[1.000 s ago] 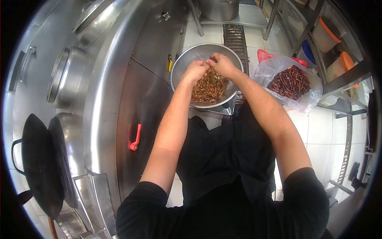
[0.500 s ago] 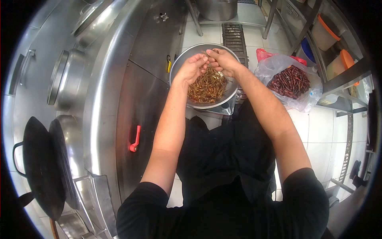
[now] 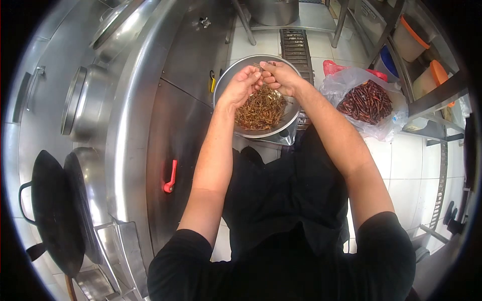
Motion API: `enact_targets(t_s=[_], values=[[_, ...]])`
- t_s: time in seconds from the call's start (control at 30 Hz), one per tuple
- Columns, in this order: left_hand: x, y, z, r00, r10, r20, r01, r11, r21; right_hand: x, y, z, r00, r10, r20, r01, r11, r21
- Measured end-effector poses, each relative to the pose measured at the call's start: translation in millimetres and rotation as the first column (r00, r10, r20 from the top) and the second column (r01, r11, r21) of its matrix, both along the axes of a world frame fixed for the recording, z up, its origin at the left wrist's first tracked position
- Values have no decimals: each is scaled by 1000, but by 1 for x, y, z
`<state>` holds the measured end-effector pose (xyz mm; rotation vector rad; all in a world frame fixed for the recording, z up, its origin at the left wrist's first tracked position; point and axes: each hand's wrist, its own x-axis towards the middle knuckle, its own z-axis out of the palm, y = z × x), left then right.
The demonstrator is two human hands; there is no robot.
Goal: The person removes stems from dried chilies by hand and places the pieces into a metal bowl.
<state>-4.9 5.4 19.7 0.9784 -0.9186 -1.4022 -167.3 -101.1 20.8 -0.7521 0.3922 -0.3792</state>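
Both hands meet over the far half of a wide metal bowl [image 3: 221, 83] that holds a heap of thin, dry, brown-yellow stalks [image 3: 260, 110]. My left hand [image 3: 242, 85] has its fingers curled in a pinch. Close against it, my right hand [image 3: 281, 78] pinches too, with thumb and forefinger together. A thin brownish stalk [image 3: 257, 65] shows at the fingertips, small and partly covered by the fingers. To the right of the bowl, dried red chillies [image 3: 366, 103] lie in an open clear plastic bag [image 3: 334, 95].
A steel counter front [image 3: 173, 130] with a red valve handle [image 3: 171, 176] runs along the left. Dark woks [image 3: 55, 213] stand at far left. On the right is a metal shelf [image 3: 437, 98] with orange-rimmed tubs [image 3: 412, 40]. A floor drain grate [image 3: 296, 50] passes behind the bowl.
My hands stay pinched together over the bowl, with only a slight shift of the fingers. The whole view has moved a little.
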Motion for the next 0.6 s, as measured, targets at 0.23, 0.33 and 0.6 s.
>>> enact_targets(t_s=[0.23,0.33,0.6], values=[[3,4,11,870,-10,493,-101,975,198,-12,-7,4,991,47,-127,-61,992,-108],[8,14,23,878,60,474,-170,967,191,-10,-6,1,979,74,-192,-111,975,-191],[9,7,16,825,154,544,-224,972,64,-10,-1,5,950,120,-289,-193,951,-240]])
